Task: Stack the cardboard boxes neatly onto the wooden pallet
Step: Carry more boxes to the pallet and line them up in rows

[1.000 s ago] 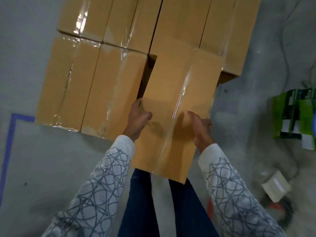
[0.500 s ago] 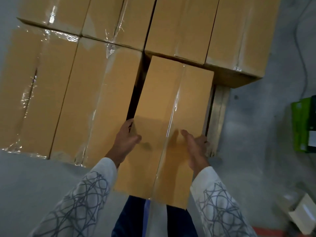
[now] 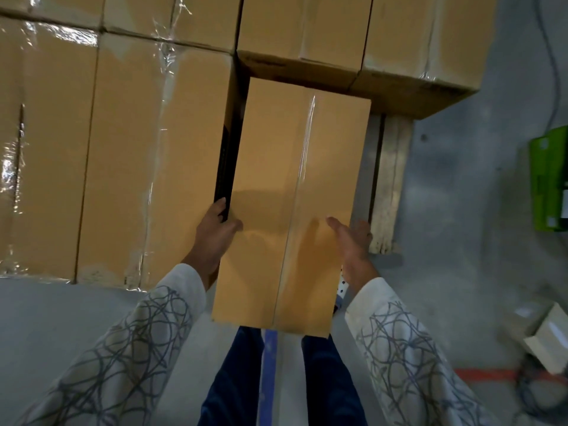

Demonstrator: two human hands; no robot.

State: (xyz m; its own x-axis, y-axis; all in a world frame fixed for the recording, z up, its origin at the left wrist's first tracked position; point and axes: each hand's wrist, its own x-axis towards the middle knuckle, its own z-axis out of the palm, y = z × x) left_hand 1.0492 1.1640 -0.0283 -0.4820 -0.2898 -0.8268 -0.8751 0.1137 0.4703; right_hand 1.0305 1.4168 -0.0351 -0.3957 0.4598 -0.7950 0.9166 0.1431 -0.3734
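Observation:
A long taped cardboard box (image 3: 295, 186) hangs over the near right part of the wooden pallet (image 3: 388, 179), its far end close to the stacked boxes behind. My left hand (image 3: 215, 233) grips its left side, thumb on top and fingers down in the dark gap beside the neighbouring box (image 3: 147, 167). My right hand (image 3: 353, 241) holds the right side, thumb on top, fingers over the edge. Several taped boxes (image 3: 338, 35) stand packed on the pallet to the left and behind. The box's near end sticks out over my legs.
Bare pallet slats show to the right of the held box. On the grey concrete floor lie a green carton (image 3: 550, 179) at the right edge and a small white box (image 3: 550, 339) lower right, with a cable and an orange strip near it.
The held box has moved forward and down toward the gap on the pallet, its far end now near the rear boxes. Both hands went with it; the view came closer.

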